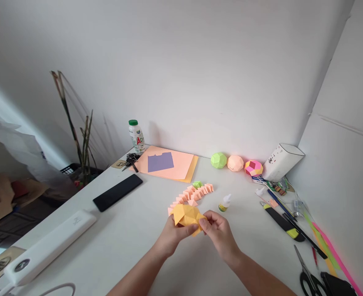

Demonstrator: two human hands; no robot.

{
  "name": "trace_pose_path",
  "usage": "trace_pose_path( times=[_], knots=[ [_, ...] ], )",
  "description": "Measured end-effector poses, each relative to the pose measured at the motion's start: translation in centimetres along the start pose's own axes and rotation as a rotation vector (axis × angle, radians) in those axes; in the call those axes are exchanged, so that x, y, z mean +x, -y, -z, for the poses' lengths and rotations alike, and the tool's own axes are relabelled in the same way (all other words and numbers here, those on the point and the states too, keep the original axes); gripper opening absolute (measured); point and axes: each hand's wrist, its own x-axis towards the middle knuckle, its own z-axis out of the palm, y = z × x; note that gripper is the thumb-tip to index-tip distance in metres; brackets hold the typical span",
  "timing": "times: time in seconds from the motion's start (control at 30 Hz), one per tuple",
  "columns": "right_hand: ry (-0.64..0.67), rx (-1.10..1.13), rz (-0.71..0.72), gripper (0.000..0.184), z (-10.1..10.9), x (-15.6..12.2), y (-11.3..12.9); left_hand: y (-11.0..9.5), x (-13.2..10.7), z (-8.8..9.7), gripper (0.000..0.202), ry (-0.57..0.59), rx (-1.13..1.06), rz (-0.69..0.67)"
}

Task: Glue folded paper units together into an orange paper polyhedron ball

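Between my two hands is a yellow folded-paper shape, faceted and partly assembled, held above the white table. My left hand supports it from the left and below, thumb across its lower front. At its right edge, my right hand pinches a paper flap between thumb and fingers. Just behind lie rows of small folded peach paper pieces, with a few light green pieces at their far end. A small glue bottle with a white tip stands to the right of the paper shape.
Finished paper balls in green, peach and pink-yellow line the wall. Peach sheets, a black phone and a long white device lie left. A utility knife and scissors lie right.
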Motion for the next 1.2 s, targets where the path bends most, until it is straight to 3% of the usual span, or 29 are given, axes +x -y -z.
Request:
trace_pose_path(
  times=[0.23, 0.47, 0.77, 1.07, 1.2],
  knots=[
    [0.079, 0.087, -0.022, 0.029, 0.2, 0.3, 0.1, 0.1, -0.3, -0.1, 0.022, 0.008, 0.078, -0.040],
    [0.102, 0.037, -0.011, 0.029, 0.3, 0.3, 0.1, 0.0, -0.3, -0.1, 0.025, -0.007, 0.112, -0.026],
    [0.038, -0.084, 0.095, 0.028, 0.5, 0.4, -0.7, 0.0, -0.3, -0.7, 0.022, -0.019, 0.089, -0.050],
    [0.151, 0.014, -0.056, 0.026, 0.9, 0.5, 0.0, 0.2, 0.1, 0.1, 0.021, 0.061, -0.024, 0.014],
    [0.107, 0.112, -0.039, 0.027, 0.6, 0.4, 0.4, 0.4, 0.1, -0.5, 0.027, 0.082, -0.282, 0.029]
  ],
)
